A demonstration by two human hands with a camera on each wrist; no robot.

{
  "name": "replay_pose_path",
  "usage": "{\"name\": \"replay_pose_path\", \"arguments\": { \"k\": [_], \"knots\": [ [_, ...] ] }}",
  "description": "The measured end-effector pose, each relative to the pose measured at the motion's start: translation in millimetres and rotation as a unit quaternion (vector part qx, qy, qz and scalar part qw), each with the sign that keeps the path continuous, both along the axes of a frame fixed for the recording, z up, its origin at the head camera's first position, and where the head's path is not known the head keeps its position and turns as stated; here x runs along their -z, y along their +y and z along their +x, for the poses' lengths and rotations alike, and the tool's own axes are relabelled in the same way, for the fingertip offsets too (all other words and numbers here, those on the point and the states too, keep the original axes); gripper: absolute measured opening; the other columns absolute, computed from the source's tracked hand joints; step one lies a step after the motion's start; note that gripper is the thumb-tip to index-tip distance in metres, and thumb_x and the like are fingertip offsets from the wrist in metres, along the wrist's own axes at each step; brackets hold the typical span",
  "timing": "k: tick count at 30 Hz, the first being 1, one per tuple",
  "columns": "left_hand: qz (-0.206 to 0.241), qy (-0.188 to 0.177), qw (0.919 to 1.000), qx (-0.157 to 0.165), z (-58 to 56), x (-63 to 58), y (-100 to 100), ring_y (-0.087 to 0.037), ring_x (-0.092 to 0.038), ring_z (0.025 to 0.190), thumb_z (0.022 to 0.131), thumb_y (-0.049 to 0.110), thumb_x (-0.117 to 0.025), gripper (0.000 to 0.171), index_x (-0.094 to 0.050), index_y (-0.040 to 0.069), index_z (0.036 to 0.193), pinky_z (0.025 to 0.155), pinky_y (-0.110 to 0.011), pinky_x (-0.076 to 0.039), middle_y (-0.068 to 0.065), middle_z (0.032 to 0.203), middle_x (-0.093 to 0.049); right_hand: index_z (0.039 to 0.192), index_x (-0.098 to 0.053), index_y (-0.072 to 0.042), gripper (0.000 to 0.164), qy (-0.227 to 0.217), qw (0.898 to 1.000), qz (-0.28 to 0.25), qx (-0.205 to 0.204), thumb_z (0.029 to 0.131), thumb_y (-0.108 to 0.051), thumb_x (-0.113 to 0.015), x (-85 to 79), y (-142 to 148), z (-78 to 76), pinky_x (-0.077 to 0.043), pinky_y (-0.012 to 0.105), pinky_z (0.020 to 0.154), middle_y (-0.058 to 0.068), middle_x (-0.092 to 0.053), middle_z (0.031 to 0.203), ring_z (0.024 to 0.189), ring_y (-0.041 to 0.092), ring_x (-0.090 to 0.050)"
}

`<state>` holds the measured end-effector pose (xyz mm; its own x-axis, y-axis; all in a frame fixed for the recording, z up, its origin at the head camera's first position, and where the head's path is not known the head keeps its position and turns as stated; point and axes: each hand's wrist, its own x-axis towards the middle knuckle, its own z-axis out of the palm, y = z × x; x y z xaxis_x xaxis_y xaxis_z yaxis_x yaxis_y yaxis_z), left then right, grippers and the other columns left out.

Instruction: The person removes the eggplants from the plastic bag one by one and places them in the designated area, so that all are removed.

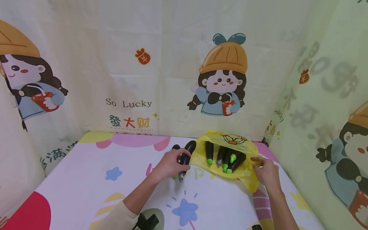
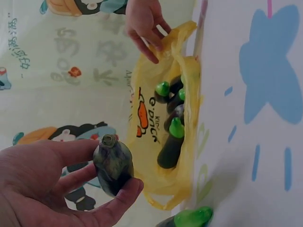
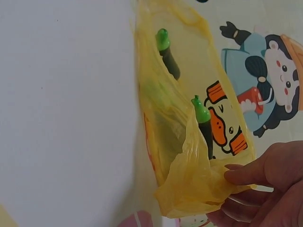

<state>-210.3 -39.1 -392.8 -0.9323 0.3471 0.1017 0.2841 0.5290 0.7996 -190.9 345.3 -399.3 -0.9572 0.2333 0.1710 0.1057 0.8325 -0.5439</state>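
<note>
A dark eggplant (image 1: pixel 190 147) with a dull brownish stem end is held between the thumb and fingers of my left hand (image 1: pixel 171 163), raised above the table. Behind that hand, partly hidden, another eggplant (image 2: pixel 193 218) with a bright green cap lies on the table. To the right is a yellow plastic bag (image 1: pixel 249 180), its mouth turned toward me and several eggplants (image 1: pixel 210 152) inside. Most of those show green caps; one has a dull end. My right hand (image 1: pixel 267 172) pinches the bag's right edge between thumb and fingers.
The table (image 1: pixel 138 191) wears a white cloth printed with coloured shapes. Cartoon-printed curtains (image 1: pixel 172 86) enclose it at the back and both sides. A black object (image 1: pixel 147 221) shows at the bottom edge near the left sleeve, its kind unclear.
</note>
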Motion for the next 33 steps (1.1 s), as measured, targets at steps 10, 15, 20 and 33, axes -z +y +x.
{"name": "replay_pose_path", "arguments": {
  "k": [10,15,20,33],
  "knots": [
    [0.014,0.008,0.9988,-0.047,-10.3,-8.7,-20,-0.019,-0.063,0.079,0.086,0.020,-0.084,0.035,-0.071,0.023,0.118,0.064,-0.032,-0.052,-0.008,0.094,-0.068,0.127,-0.072,0.000,0.033,0.007,1.000,0.009,0.002,0.096,-0.009,-0.062,-2.5,1,-0.1,-0.045,0.033,0.062,0.033,-0.069,0.117,0.096,0.043,-0.064],
    [0.010,0.012,0.9962,-0.086,-14.8,-8.2,-29,-0.022,-0.065,0.087,0.086,0.017,-0.084,0.034,-0.072,0.019,0.118,0.065,-0.031,-0.053,-0.012,0.101,-0.069,0.127,-0.072,0.000,0.033,0.001,1.000,0.001,0.006,0.096,-0.009,-0.062,-2.5,-1,-1.9,-0.046,0.032,0.062,0.032,-0.069,0.115,0.093,0.039,-0.064],
    [-0.003,0.012,0.9940,-0.109,-17.8,-1.4,-33,-0.025,-0.066,0.089,0.086,0.014,-0.083,0.035,-0.071,0.016,0.119,0.064,-0.030,-0.054,-0.016,0.104,-0.070,0.127,-0.072,-0.001,0.033,-0.006,1.000,0.002,0.007,0.096,-0.009,-0.062,-1.5,-2,-2.2,-0.046,0.032,0.063,0.033,-0.068,0.117,0.097,0.042,-0.063],
    [-0.038,0.004,0.9891,-0.143,-27.2,17.8,-39,-0.034,-0.068,0.104,0.091,0.015,-0.077,0.031,-0.069,0.011,0.121,0.068,-0.035,-0.058,-0.021,0.126,-0.067,0.127,-0.072,-0.001,0.033,-0.013,1.000,-0.001,0.009,0.097,-0.009,-0.061,0.9,-2,-0.8,-0.046,0.030,0.062,0.033,-0.068,0.120,0.096,0.041,-0.064]
  ]
}}
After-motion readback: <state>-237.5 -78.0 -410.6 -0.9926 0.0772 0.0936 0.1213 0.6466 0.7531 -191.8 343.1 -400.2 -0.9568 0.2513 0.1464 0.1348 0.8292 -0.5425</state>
